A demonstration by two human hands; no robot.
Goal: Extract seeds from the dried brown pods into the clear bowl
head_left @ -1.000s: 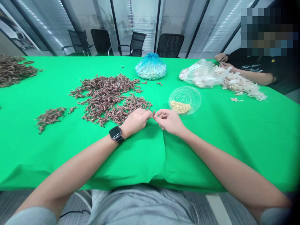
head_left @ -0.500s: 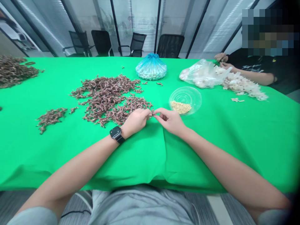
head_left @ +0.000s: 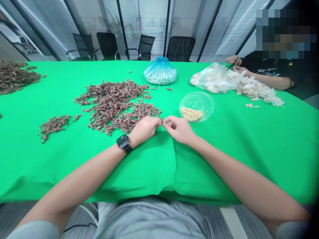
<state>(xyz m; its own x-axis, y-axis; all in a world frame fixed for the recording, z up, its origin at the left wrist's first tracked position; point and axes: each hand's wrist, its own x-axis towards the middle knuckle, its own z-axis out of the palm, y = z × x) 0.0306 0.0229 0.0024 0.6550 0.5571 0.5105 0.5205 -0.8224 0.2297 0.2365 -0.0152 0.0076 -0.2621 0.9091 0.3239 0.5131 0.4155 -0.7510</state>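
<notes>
My left hand (head_left: 144, 129) and my right hand (head_left: 178, 129) meet at the middle of the green tablecloth (head_left: 159, 166), fingertips together. Between them they pinch a small brown twisted piece (head_left: 162, 121), mostly hidden by the fingers. Just left of my left hand lies a large heap of similar dried brown pieces (head_left: 117, 106), almost touching its knuckles. A clear round plastic bowl (head_left: 196, 106) holding tan seeds stands just beyond my right hand. A black smartwatch (head_left: 124, 143) sits on my left wrist.
A smaller brown heap (head_left: 53, 127) and another (head_left: 15, 76) lie farther left. A blue-wrapped bag (head_left: 160, 71) stands at the back. At the right, a co-worker's hands (head_left: 233, 63) are near a plastic bag (head_left: 214, 79) and pale husks (head_left: 256, 91). Chairs stand behind glass.
My fingers have closed in slightly around the small brown piece. My right hand has curled a little, and the heaps and the bowl have not visibly moved.
</notes>
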